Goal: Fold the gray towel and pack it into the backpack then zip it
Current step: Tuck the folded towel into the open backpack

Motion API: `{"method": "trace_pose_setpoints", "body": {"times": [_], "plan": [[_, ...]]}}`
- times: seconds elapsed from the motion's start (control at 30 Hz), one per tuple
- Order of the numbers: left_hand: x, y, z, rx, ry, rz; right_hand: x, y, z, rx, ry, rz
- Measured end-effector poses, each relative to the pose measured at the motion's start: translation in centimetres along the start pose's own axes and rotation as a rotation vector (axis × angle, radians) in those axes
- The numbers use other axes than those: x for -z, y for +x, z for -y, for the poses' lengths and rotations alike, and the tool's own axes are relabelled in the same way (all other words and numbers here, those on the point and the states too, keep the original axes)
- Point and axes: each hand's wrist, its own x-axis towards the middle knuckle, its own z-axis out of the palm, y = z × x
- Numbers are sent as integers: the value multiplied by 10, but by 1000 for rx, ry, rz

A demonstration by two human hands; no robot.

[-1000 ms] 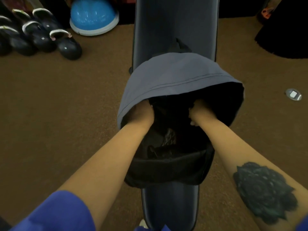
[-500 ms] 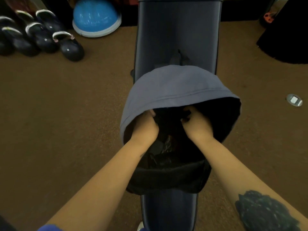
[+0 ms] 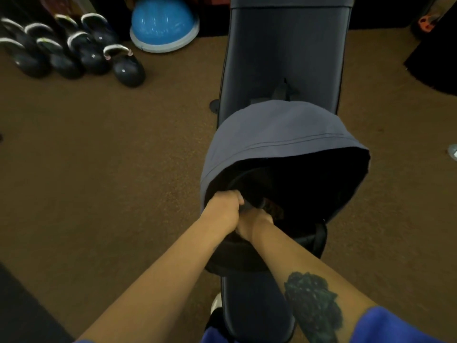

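Observation:
The backpack (image 3: 272, 129) lies on a dark padded bench (image 3: 284, 45). Its grey-blue front panel is lifted, and the main compartment gapes black underneath. I cannot make out the gray towel in that dark interior. My left hand (image 3: 223, 209) is fisted on the black rim at the left end of the opening. My right hand (image 3: 254, 224) is pressed right beside and partly under it, fingers closed on the same black edge. What the right fingers pinch is hidden.
Several black kettlebells (image 3: 123, 68) and a blue half-ball trainer (image 3: 163, 23) sit on the brown carpet at the far left. A small silver object (image 3: 453, 151) lies at the right edge. A dark mass (image 3: 435, 58) fills the far right corner. A shoe (image 3: 217, 302) shows by the bench.
Both hands have come out of the middle of the compartment and moved together to the left end of the opening, where they now clench the black rim.

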Motion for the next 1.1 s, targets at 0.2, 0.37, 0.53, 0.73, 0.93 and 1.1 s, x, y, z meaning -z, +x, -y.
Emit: {"method": "trace_pose_setpoints", "body": {"times": [0.2, 0.37, 0.53, 0.73, 0.93, 1.1], "plan": [[-9, 13, 2, -243, 253, -136, 6, -7, -7, -53, 37, -103], [-12, 15, 5, -345, 395, -112, 37, -24, -50, -161, 118, -193], [-20, 16, -4, -354, 449, -64, 58, -44, -105, -113, 197, -197], [-32, 13, -5, -470, 450, -242, 48, -46, -123, -105, 210, -314], [-49, -10, -15, -650, 554, -546, 41, -51, -127, -32, 175, -325], [-62, 14, -32, -428, 574, -173, 40, -59, -118, -29, 91, -324]]}}
